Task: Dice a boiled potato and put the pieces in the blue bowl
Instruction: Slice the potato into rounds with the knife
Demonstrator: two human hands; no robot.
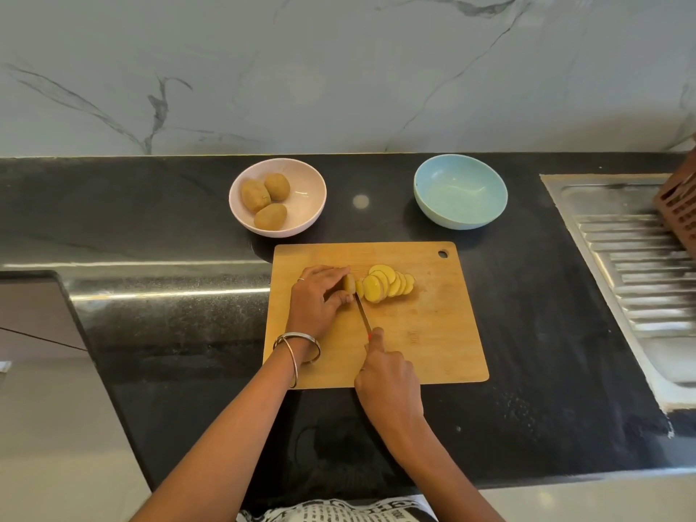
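On the wooden cutting board (433,325) lies a row of yellow potato slices (388,283), fanned to the right. My left hand (320,299) grips the uncut end of the potato (348,283) at the row's left. My right hand (388,382) holds a knife (363,314) whose thin blade stands against the potato end, just right of my left fingers. The blue bowl (460,197) sits behind the board to the right, with nothing in it.
A pink bowl (301,216) holding three whole potatoes (265,201) stands behind the board to the left. A steel sink drainer (632,265) lies at the right, with a brown slotted holder (678,216) on it. The black counter's front edge runs near my body.
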